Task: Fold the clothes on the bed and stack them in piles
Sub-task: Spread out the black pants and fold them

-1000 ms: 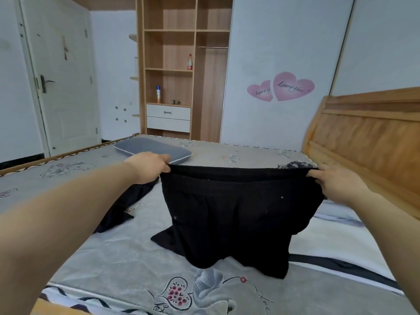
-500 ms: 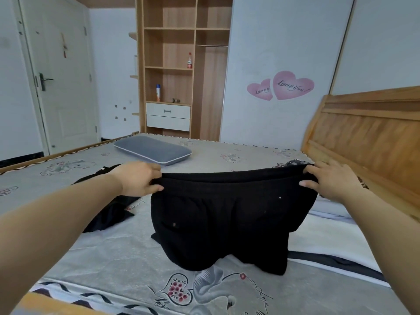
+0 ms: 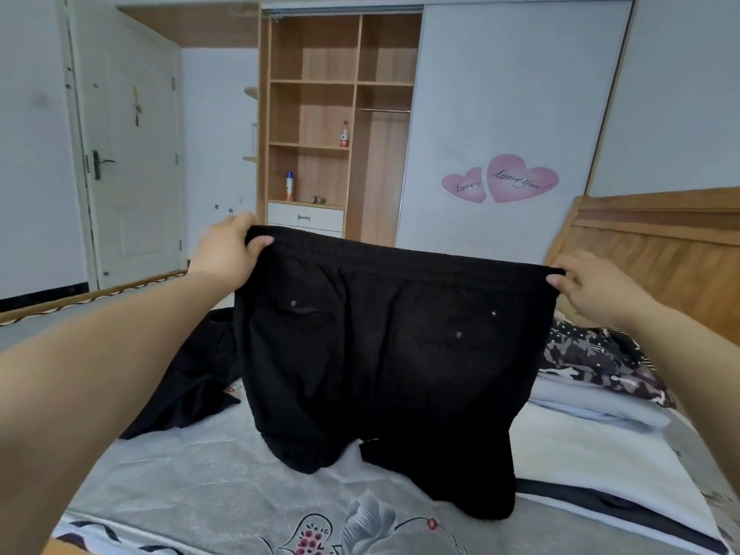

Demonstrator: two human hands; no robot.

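Both hands, left hand (image 3: 226,252) and right hand (image 3: 588,288), pinch the black shorts (image 3: 384,354) by the waistband in their fingers; the dragging hems could bunch on the bed (image 3: 192,486), spoiling the fold.

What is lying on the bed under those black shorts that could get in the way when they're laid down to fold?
Nothing directly beneath: the black shorts hang over bare bedsheet. Another dark garment lies just to their left, and folded bedding to their right.
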